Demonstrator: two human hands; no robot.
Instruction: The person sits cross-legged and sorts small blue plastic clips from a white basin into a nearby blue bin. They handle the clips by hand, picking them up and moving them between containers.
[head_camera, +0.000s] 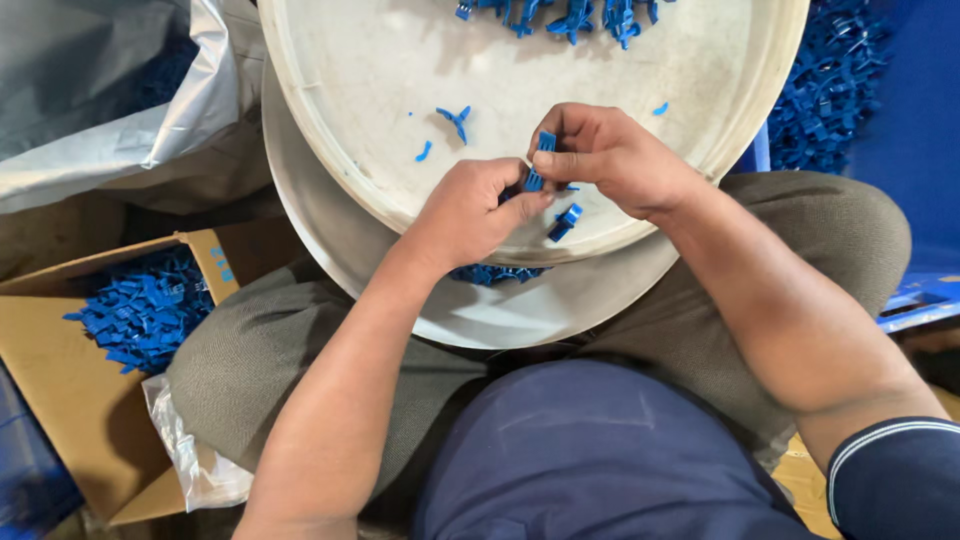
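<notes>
Blue plastic clip (540, 160) pinched between both hands, left (470, 210) and right (610, 160), fingertips meeting over white tray (360, 80).

I see a small blue plastic clip part (541, 160) standing roughly upright, pinched between my hands over a round white tray's (380, 60) near edge; a similar blue piece (565, 221) lies just beside it.

A cardboard box (70, 400) at the near left holds a heap of blue plastic pieces (140, 310), with a clear plastic bag (190, 455) beside it. A grey plastic sheet (110, 100) lies far left, and more blue pieces (835, 85) pile far right.
</notes>
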